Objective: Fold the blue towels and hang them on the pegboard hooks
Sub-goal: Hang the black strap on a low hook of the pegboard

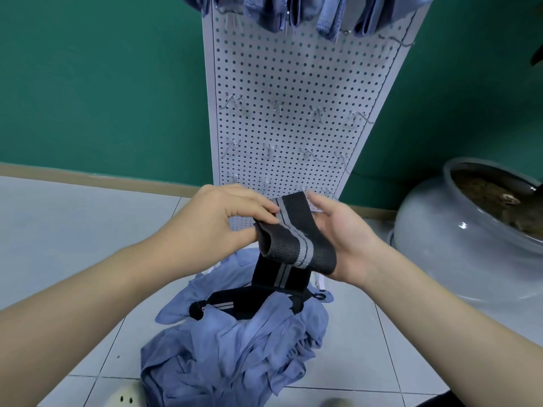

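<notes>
soft blue cloth towels (235,342), perforated matt pegboard (293,83), glossy ceramic pot (458,239)

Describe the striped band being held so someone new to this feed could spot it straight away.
Start at the white pegboard leaning on the green wall, then drop to its foot, where both hands meet above the pile of blue towels on the tiled floor. Between the left hand and right hand runs the band: dark grey to black with pale grey stripes, unlike the plain blue cloth below.
</notes>
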A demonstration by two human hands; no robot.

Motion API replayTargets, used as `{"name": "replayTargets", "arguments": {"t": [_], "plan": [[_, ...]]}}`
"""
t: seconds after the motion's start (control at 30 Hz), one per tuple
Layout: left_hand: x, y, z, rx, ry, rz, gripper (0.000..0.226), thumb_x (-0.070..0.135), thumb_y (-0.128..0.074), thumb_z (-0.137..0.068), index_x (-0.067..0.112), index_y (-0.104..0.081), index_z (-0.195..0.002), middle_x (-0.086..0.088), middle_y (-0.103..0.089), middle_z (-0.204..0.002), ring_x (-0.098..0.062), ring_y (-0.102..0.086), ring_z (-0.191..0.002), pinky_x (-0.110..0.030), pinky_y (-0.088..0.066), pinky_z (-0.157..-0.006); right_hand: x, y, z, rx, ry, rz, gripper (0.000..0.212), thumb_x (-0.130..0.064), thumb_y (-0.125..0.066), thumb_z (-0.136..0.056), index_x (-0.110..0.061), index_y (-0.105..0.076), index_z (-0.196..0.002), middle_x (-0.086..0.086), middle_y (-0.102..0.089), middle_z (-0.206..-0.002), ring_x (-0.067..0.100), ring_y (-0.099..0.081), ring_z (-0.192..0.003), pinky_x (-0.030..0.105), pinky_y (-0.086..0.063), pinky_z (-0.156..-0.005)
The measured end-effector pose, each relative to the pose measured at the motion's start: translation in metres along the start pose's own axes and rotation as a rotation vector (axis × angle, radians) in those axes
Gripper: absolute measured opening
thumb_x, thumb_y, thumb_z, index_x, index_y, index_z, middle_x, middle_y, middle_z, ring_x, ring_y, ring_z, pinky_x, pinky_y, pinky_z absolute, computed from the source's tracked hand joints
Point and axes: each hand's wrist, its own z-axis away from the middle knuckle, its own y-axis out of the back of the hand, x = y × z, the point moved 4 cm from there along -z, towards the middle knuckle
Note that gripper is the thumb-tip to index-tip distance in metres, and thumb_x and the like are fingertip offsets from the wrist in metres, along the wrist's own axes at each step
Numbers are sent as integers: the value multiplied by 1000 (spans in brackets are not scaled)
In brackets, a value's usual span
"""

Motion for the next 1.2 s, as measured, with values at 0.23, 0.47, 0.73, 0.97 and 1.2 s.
{"name": "replayTargets", "arguments": {"t": [0.23,0.47,0.73,0.97,1.2], "plan": [[1,-9,5,-318,-43,-244,44,16,-60,-81,29,-76,-120,16,-61,-133,-3,-51,-122,-22,-37,-108,3,9,-1,43,176,344,24,-15,-59,-102,-2,-72,-118,16,-76,-115,24,-74,-100,33,-59,-90],[-13,-4,-2,-216,201,-77,31,47,-45,-101,34,-56,-127,19,-62,-111,5,-55,-107,-12,-41,-89,3,-2,5,19,363,809,18,-17,-56,-106,-8,-71,-112,8,-79,-100,17,-74,-85,23,-56,-68],[-18,-10,-8,-235,187,-316,43,61,-23,-100,28,-31,-74,4,-50,-66,-16,-48,-64,-40,-35,-60,17,-6,1,-42,285,633,25,-21,-66,-100,-1,-71,-114,16,-77,-111,26,-73,-100,47,-56,-100],[-42,5,-14,-71,164,-187,46,62,-34,-99,26,-34,-70,4,-43,-57,-14,-41,-56,-34,-33,-55,24,-10,2,-100,291,659,10,-14,-66,-100,-10,-74,-106,3,-79,-100,15,-74,-89,28,-59,-81],[-87,9,3,-231,425,-42,28,45,-59,-100,29,-70,-80,10,-67,-75,-8,-56,-68,-27,-45,-66,43,-5,-21,280,516,1324,32,-30,-58,-104,-18,-54,-74,-4,-56,-65,14,-52,-61,29,-41,-57]]}}
